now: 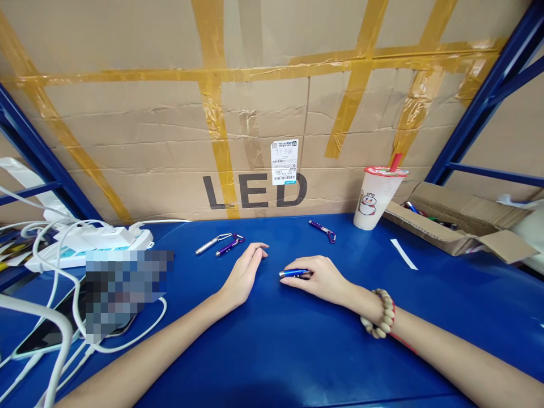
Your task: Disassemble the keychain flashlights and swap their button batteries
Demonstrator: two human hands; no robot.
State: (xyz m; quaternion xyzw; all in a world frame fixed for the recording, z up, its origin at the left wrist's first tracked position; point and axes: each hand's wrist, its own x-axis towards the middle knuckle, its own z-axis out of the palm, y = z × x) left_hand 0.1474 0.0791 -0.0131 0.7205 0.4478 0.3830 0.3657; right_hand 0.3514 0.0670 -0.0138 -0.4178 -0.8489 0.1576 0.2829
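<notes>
Between the thumb and fingers of my right hand (318, 276) is a small blue metal flashlight (293, 273), its tip pointing left. A beaded bracelet circles the right wrist. My left hand (246, 272) rests on its edge on the blue table (272, 345), fingers loosely extended and holding nothing. Beyond the left hand lie a silver flashlight (207, 245) and a purple one (227, 247), both with carabiner clips. Another purple flashlight (321, 228) with a clip lies farther back, beyond the right hand.
A drink cup (376, 198) with a red straw stands at the back right, beside an open cardboard box (442, 232) and a white strip (403, 254). Left are a power strip (127, 247), white cables and a phone (46, 334). A large carton (170, 141) stands behind.
</notes>
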